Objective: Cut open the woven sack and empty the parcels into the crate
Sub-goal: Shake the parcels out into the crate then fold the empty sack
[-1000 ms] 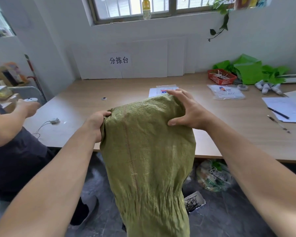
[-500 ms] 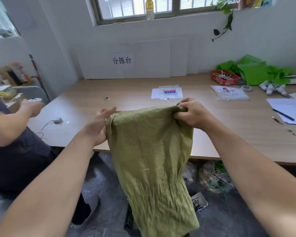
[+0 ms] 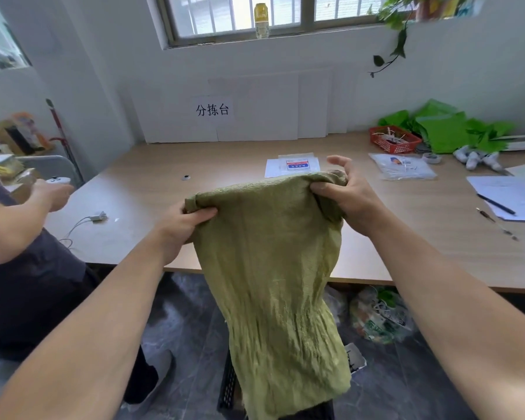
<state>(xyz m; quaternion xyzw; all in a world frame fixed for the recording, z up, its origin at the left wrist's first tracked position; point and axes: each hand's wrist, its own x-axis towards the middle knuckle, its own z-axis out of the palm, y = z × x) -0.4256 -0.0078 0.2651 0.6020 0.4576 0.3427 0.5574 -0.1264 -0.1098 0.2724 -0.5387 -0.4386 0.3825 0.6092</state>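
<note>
Sack (image 3: 273, 268) pinched by left hand (image 3: 179, 228) and right hand (image 3: 346, 198), crate (image 3: 231, 386) mostly hidden

You face a light wooden desk (image 3: 285, 153) set against a white wall (image 3: 285, 71), with a barred window (image 3: 255, 13) letting in daylight above it and a dark tiled floor (image 3: 188, 328) under your feet.

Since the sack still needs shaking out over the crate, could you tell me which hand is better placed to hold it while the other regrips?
Probably the left hand: it is fully closed on the green sack corner, while the right hand pinches with its fingers partly open.
</note>
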